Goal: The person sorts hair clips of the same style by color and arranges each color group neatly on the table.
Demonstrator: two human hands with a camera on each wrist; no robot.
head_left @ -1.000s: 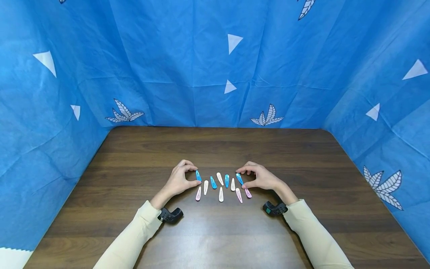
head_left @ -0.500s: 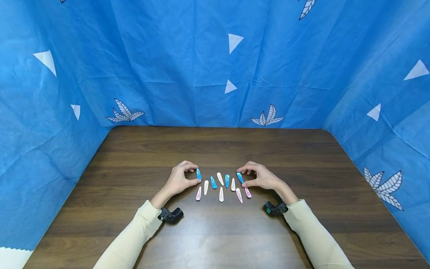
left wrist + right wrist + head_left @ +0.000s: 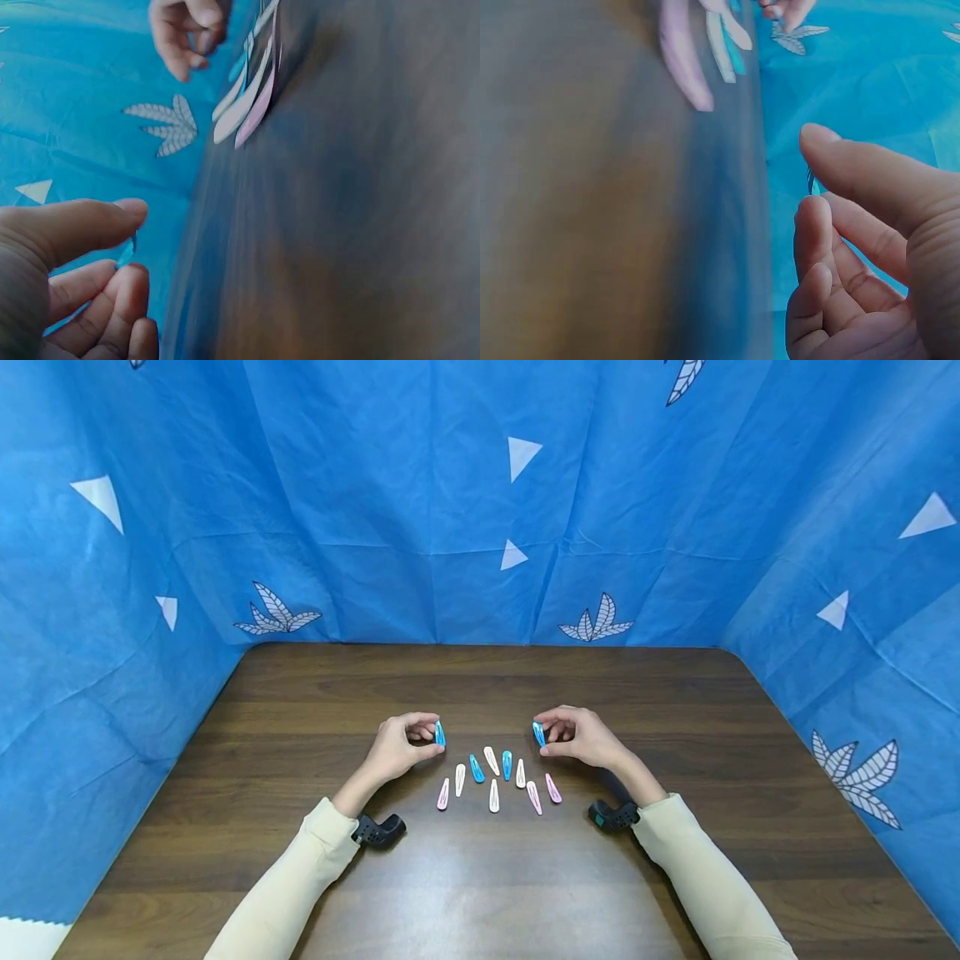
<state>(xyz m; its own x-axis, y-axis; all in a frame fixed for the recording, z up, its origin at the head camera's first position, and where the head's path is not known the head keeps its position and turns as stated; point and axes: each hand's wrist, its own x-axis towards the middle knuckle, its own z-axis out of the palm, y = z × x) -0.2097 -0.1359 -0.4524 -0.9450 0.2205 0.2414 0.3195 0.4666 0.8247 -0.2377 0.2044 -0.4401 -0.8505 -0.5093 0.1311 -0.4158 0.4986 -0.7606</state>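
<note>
In the head view my left hand [image 3: 399,746] pinches a blue snap hair clip [image 3: 440,733] between thumb and fingers. A second blue hair clip [image 3: 539,734] is pinched by my right hand [image 3: 584,742]. Each wrist view shows only a thin sliver of the held clip, the rest hidden by fingertips. Between and in front of the hands lie loose clips: two blue ones, one of them a blue clip [image 3: 477,768] left of centre, several cream ones such as a cream clip [image 3: 493,796], and pink ones, including a pink clip [image 3: 553,788] at the right end.
The brown wooden table [image 3: 480,885] carries the clips around its middle. A blue patterned cloth [image 3: 420,510] hangs behind it and along both sides. Black wrist devices, such as the left wrist device [image 3: 379,832], sit below each hand.
Both hands have moved away from the loose clips toward the table's far side, each carrying its blue clip. The pink clip by the right hand is now fully uncovered. Loose clips stay put.
</note>
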